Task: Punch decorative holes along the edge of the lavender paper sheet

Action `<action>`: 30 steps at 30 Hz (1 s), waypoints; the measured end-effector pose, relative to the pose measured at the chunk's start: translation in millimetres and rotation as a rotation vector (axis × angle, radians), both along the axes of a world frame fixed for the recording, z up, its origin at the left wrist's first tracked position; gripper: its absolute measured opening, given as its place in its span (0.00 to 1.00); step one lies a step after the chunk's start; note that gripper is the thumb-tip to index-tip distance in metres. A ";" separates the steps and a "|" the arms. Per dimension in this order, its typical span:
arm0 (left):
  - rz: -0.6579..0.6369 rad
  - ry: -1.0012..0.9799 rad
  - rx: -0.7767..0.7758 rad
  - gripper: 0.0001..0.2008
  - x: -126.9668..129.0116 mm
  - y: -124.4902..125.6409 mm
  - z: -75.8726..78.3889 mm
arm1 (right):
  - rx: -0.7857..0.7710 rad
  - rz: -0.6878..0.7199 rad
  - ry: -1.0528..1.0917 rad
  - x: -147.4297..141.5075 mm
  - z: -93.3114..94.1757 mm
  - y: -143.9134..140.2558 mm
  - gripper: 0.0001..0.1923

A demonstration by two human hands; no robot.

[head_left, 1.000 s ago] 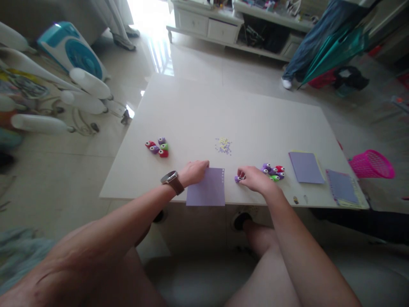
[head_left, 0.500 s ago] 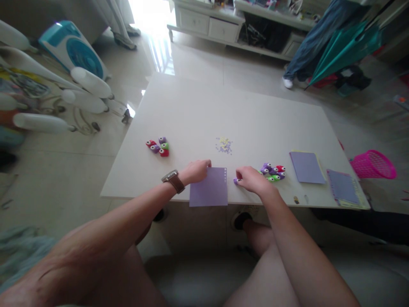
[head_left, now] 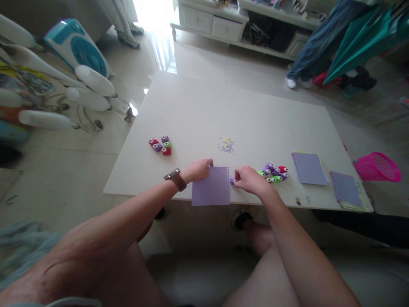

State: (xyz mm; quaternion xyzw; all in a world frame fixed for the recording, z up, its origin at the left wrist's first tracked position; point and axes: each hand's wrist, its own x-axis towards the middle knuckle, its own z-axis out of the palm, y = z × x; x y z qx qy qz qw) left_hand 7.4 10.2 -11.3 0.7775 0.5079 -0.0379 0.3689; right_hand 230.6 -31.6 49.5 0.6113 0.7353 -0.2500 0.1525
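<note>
White table [head_left: 243, 115], purple punch [head_left: 232, 181] partly behind fingers [head_left: 239, 172]

Small purple piece [head_left: 232, 181] largely out of sight behind the right grip [head_left: 250, 179].

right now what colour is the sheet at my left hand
The sheet is light purple; it shows best in the head view, the only one.

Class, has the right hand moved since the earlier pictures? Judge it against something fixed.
Yes: judged against the yellow and purple bits on the table, the right hand has moved left, toward the purple sheet.
</note>
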 end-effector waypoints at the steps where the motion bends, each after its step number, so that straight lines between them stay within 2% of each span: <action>1: 0.002 -0.004 -0.003 0.21 0.0 0.2 0.2 | -0.004 -0.005 0.008 -0.2 0.4 -0.1 0.04; 14: 0.017 -0.006 -0.040 0.23 1.8 0.8 5.2 | 0.023 -0.005 0.047 2.8 -5.9 0.4 0.02; 19: 0.024 -0.014 -0.043 0.22 2.0 1.4 2.7 | 0.032 0.017 0.037 3.5 -7.7 -0.1 0.03; 30: 0.034 -0.026 -0.038 0.21 2.2 0.3 5.3 | 0.014 0.016 0.044 0.6 -5.2 -0.3 0.03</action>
